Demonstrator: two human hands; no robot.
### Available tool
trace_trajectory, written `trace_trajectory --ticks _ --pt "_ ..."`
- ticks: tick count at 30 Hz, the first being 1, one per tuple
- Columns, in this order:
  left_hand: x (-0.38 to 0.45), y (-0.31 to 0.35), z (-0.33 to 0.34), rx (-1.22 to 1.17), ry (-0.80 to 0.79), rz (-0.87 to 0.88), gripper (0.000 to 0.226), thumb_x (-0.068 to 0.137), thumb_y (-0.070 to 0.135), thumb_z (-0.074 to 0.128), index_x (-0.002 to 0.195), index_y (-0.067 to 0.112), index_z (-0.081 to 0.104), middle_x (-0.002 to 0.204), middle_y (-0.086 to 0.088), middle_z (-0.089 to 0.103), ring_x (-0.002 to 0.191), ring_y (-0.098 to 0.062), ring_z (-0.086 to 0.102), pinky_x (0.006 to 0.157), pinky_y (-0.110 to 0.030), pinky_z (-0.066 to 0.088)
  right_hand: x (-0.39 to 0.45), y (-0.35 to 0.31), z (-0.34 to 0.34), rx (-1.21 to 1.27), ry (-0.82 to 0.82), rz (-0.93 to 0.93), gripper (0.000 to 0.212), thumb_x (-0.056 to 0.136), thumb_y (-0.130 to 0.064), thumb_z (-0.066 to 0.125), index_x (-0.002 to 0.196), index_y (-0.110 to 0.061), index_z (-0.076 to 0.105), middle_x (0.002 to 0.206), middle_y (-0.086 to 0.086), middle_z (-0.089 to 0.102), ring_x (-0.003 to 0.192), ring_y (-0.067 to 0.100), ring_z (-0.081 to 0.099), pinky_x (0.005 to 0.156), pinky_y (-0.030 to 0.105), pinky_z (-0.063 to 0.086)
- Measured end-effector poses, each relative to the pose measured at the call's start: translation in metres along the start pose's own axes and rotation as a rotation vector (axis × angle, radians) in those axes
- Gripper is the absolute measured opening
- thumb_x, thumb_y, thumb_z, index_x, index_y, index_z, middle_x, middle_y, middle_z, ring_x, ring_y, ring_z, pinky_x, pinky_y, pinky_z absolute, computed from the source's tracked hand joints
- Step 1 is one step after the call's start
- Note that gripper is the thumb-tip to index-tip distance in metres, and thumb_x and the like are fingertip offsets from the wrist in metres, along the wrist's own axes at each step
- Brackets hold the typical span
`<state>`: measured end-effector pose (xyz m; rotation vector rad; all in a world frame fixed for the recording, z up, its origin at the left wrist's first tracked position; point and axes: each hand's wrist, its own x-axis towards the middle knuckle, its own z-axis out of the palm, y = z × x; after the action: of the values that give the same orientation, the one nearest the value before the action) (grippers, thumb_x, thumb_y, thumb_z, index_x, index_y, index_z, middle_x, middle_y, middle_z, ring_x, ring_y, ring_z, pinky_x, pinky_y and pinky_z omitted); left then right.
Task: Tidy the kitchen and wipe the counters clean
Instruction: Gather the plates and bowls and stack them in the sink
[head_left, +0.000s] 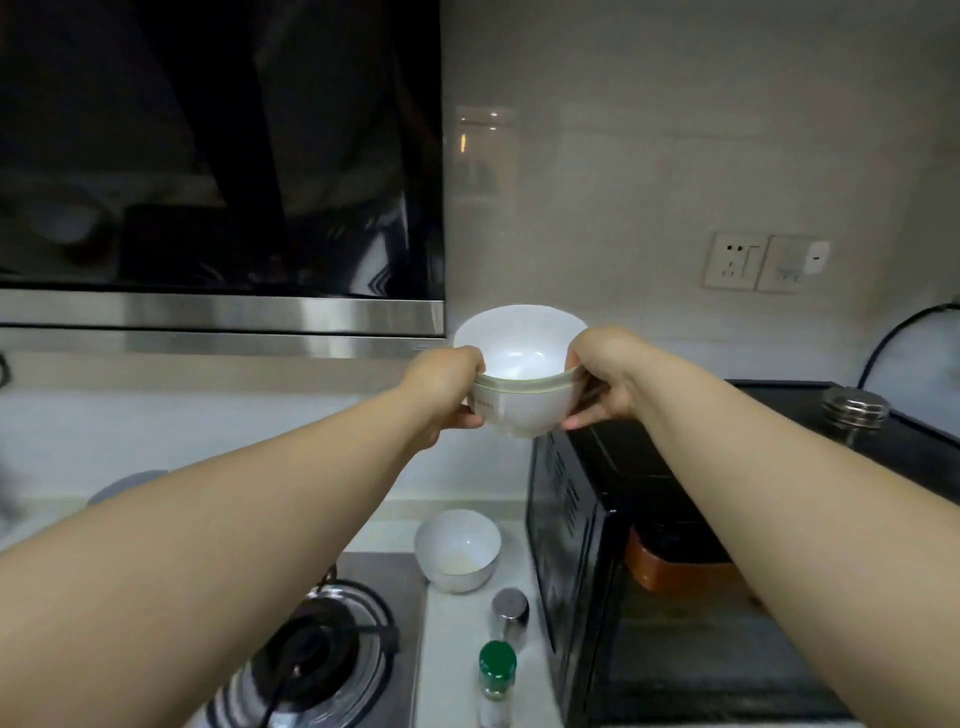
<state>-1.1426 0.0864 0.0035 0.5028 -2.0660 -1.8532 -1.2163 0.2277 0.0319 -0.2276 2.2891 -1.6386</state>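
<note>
A stack of white bowls (522, 379) is held up in the air in front of the tiled wall, above the counter. My left hand (447, 387) grips its left side with the thumb over the rim. My right hand (605, 376) grips the right side the same way. The top bowl looks empty inside. Another white bowl (457, 551) stands on the white counter (457, 670) below, with a pale residue at its bottom.
A black range hood (218, 156) fills the upper left. A gas burner (322, 649) lies at the lower left. A black microwave (649, 571) stands right, a metal lid (854, 408) on top. A steel shaker (510, 613) and a green-capped bottle (497, 680) stand on the counter.
</note>
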Motion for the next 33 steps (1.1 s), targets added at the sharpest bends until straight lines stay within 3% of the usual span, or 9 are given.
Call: trace_trajectory --ticks 8,12,15,20,23,26,28,31,33 --pt "-0.085 -0.066 -0.191 0.048 0.191 -0.138 0.01 0.085 0.008 0.042 0.091 0.006 0.049 0.08 -0.008 0.045 0.062 -0.031 0.054 0.06 -0.034 0.054 -0.077 0.007 0.197 0.002 -0.239 0.029 0.022 0.081 0.009 0.032 0.096 0.003 0.047 0.085 0.017 0.047 0.084 0.041 0.053 0.071 0.057 0.053" --pt "-0.129 -0.104 -0.296 0.056 0.309 -0.209 0.006 0.084 0.007 0.042 0.083 0.008 0.048 0.076 -0.011 0.046 0.065 -0.036 0.057 0.076 -0.046 0.056 -0.114 0.014 0.309 0.013 -0.376 0.081 0.034 0.081 0.011 0.031 0.11 0.001 0.044 0.093 0.017 0.046 0.088 0.042 0.052 0.065 0.056 0.053" --pt "-0.157 -0.122 -0.367 0.034 0.376 -0.257 0.005 0.084 0.006 0.044 0.085 0.008 0.049 0.075 -0.011 0.046 0.062 -0.031 0.055 0.075 -0.046 0.055 -0.137 0.011 0.385 0.03 -0.48 0.138 0.037 0.082 0.011 0.03 0.116 0.0 0.042 0.095 0.015 0.046 0.091 0.041 0.052 0.063 0.057 0.052" --pt "-0.183 -0.139 -0.468 -0.043 0.48 -0.304 0.016 0.086 0.003 0.043 0.1 0.005 0.049 0.082 -0.01 0.047 0.077 -0.034 0.055 0.082 -0.05 0.054 -0.159 -0.007 0.493 0.005 -0.59 0.146 0.041 0.085 0.009 0.032 0.124 0.0 0.04 0.112 0.02 0.047 0.1 0.042 0.052 0.075 0.057 0.051" --pt "-0.192 -0.152 -0.518 -0.067 0.544 -0.337 0.026 0.086 0.002 0.043 0.112 0.003 0.047 0.085 -0.01 0.046 0.075 -0.036 0.059 0.075 -0.048 0.057 -0.162 -0.012 0.555 -0.016 -0.665 0.148 0.046 0.084 0.008 0.032 0.128 -0.002 0.042 0.118 0.018 0.047 0.102 0.04 0.05 0.071 0.056 0.051" --pt "-0.203 -0.168 -0.559 -0.053 0.641 -0.38 0.021 0.086 0.002 0.043 0.106 0.004 0.047 0.083 -0.01 0.044 0.061 -0.032 0.057 0.064 -0.04 0.057 -0.163 -0.014 0.613 -0.031 -0.765 0.153 0.05 0.083 0.008 0.033 0.13 -0.007 0.044 0.119 0.015 0.049 0.102 0.037 0.05 0.062 0.052 0.05" --pt "-0.208 -0.177 -0.588 -0.039 0.698 -0.4 0.017 0.086 0.002 0.043 0.102 0.004 0.049 0.084 -0.011 0.043 0.062 -0.032 0.054 0.069 -0.042 0.057 -0.164 -0.016 0.648 -0.028 -0.819 0.18 0.048 0.083 0.01 0.033 0.126 -0.007 0.044 0.11 0.016 0.05 0.1 0.037 0.051 0.058 0.051 0.051" --pt "-0.214 -0.188 -0.628 -0.014 0.759 -0.437 0.011 0.086 0.003 0.043 0.094 0.008 0.049 0.086 -0.011 0.043 0.075 -0.032 0.052 0.07 -0.04 0.055 -0.173 -0.018 0.694 -0.036 -0.866 0.206 0.034 0.083 0.01 0.034 0.113 -0.005 0.042 0.101 0.016 0.047 0.104 0.041 0.052 0.077 0.054 0.054" --pt "-0.216 -0.203 -0.658 -0.018 0.78 -0.475 0.02 0.086 0.003 0.043 0.105 0.009 0.048 0.089 -0.011 0.046 0.082 -0.031 0.051 0.076 -0.041 0.055 -0.181 -0.017 0.727 -0.066 -0.88 0.229 0.026 0.087 0.009 0.035 0.108 -0.005 0.042 0.094 0.014 0.044 0.099 0.04 0.052 0.084 0.053 0.053"
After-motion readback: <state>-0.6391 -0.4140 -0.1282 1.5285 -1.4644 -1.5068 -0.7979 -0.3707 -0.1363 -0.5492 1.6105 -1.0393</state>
